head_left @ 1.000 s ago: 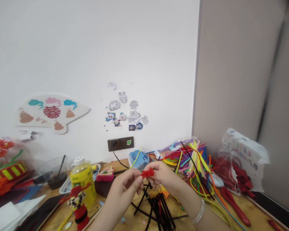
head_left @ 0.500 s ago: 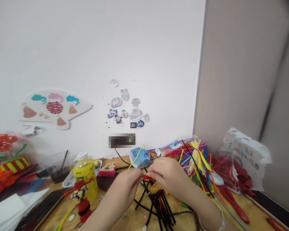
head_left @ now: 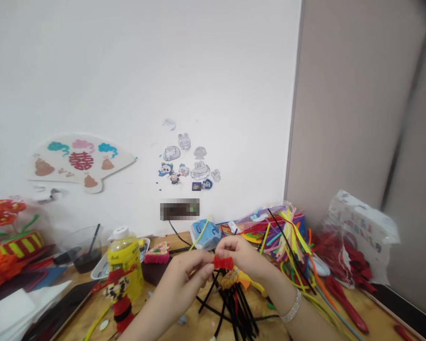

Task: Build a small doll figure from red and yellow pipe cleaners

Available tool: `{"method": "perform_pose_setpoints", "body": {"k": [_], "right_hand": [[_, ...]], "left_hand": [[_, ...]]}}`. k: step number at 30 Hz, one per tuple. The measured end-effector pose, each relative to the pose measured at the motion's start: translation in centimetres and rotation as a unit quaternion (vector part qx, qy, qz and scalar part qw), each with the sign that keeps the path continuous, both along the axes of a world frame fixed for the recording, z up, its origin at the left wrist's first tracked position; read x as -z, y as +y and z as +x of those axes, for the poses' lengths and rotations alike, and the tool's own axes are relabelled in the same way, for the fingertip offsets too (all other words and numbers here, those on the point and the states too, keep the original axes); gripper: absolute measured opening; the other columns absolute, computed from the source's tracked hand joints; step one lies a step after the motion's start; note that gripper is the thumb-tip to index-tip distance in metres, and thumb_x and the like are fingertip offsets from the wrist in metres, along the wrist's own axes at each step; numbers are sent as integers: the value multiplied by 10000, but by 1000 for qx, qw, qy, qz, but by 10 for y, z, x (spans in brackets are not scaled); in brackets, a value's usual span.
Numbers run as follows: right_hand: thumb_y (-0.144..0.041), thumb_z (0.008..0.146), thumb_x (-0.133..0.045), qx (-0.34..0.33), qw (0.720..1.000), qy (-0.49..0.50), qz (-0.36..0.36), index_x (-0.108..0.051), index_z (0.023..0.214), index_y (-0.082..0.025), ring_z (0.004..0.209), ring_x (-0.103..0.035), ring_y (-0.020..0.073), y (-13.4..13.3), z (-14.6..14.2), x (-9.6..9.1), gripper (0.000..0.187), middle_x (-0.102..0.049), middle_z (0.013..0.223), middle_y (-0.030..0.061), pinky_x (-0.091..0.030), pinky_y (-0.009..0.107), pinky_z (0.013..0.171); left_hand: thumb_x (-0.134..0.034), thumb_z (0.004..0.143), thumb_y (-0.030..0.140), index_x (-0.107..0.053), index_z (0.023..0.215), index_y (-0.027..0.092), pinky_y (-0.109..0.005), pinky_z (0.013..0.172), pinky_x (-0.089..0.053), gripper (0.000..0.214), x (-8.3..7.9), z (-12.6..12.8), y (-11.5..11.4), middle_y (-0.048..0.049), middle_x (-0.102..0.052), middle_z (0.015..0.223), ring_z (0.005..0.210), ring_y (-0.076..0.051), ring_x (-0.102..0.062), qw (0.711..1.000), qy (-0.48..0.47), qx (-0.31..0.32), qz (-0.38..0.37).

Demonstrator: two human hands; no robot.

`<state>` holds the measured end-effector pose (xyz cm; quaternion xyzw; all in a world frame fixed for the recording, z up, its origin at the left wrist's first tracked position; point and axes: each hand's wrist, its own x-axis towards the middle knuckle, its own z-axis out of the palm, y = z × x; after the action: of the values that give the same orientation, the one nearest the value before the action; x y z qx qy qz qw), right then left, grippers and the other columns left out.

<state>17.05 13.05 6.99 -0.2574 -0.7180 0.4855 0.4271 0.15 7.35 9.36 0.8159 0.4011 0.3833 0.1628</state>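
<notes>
Both hands meet over the middle of the wooden table. My left hand and my right hand each pinch one end of a small red pipe-cleaner piece held between them. A silver bracelet circles my right wrist. Just below the hands lies a heap of black pipe cleaners with a small yellow-orange piece on top.
A yellow drink bottle and a red pipe-cleaner figure stand at left. A cup with a stick, a white tray and a blue pack sit behind. Bundles of coloured pipe cleaners and a plastic bag fill the right.
The right hand, which covered the red piece half a second ago, has drawn back so the piece shows again between both pinches. The view shifted slightly.
</notes>
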Motion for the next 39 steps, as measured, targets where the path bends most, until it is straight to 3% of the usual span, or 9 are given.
{"method": "perform_pose_setpoints", "body": {"k": [3, 6, 11, 14, 18, 22, 27, 31, 39], "right_hand": [[-420, 786, -535, -11, 999, -36, 30, -584, 730, -130, 466, -377, 63, -5, -6, -1, 299, -458, 536, -51, -288, 183, 456], [-304, 850, -463, 40, 973, -139, 179, -584, 718, -144, 544, -429, 84, -14, -11, -7, 240, -508, 609, -27, -321, 197, 515], [-184, 868, -423, 154, 818, -346, 432, -584, 740, -151, 623, -506, 140, -32, -10, -17, 207, -590, 682, 34, -348, 241, 573], [-195, 873, -419, 178, 778, -355, 487, -588, 758, -148, 676, -522, 164, -37, -5, -22, 210, -605, 716, 61, -371, 263, 618], [-231, 856, -463, 168, 867, -243, 401, -607, 729, -164, 691, -517, 140, -28, 5, -26, 203, -601, 704, 31, -382, 252, 652], [-335, 770, -566, 80, 984, -81, 135, -600, 679, -150, 550, -468, 93, -7, 2, -11, 209, -544, 599, -17, -358, 207, 519], [-535, 673, -596, 5, 994, 75, -79, -500, 620, -161, 373, -332, 56, 7, -26, 23, 390, -371, 417, -91, -305, 193, 414], [-408, 828, -453, 71, 996, -13, 56, -541, 692, -151, 450, -394, 74, -5, -39, 26, 304, -435, 491, -55, -317, 199, 461], [-117, 836, -429, 202, 791, -355, 456, -576, 773, -132, 668, -510, 170, -27, -26, 6, 160, -598, 721, 68, -382, 272, 596]], "left_hand": [[-423, 824, 337, -572, 693, 165, -207, 477, -393, 263, -2, -1, 2, 8, -569, 573, 511, -120, -507, 997, -58, -44, 0], [-410, 825, 311, -575, 697, 172, -222, 503, -409, 251, -2, -5, 6, -3, -590, 594, 540, -137, -534, 992, -41, -111, 43], [-354, 829, 195, -578, 734, 178, -260, 586, -417, 244, 7, -9, 15, -42, -620, 669, 632, -175, -566, 971, 92, -172, 137], [-336, 824, 152, -548, 677, 182, -240, 554, -395, 260, 11, -7, 15, -38, -598, 638, 598, -164, -547, 968, 157, -145, 131], [-356, 825, 152, -551, 686, 183, -211, 563, -390, 242, 8, -2, 8, -15, -592, 642, 599, -139, -535, 981, 166, -59, 78], [-395, 814, 168, -559, 678, 179, -195, 550, -387, 213, 2, 2, 0, 9, -575, 615, 568, -119, -513, 991, 124, -13, 47], [-400, 821, 200, -573, 689, 176, -208, 568, -413, 219, 3, 0, 5, -6, -608, 633, 597, -134, -551, 996, 62, -48, 46], [-354, 837, 205, -567, 708, 175, -237, 565, -415, 251, 8, -6, 13, -29, -615, 640, 600, -159, -561, 978, 95, -142, 117], [-428, 725, 80, -538, 639, 180, -250, 540, -400, 172, 10, -7, 17, -53, -627, 649, 593, -182, -564, 943, 254, -151, 156]]}}
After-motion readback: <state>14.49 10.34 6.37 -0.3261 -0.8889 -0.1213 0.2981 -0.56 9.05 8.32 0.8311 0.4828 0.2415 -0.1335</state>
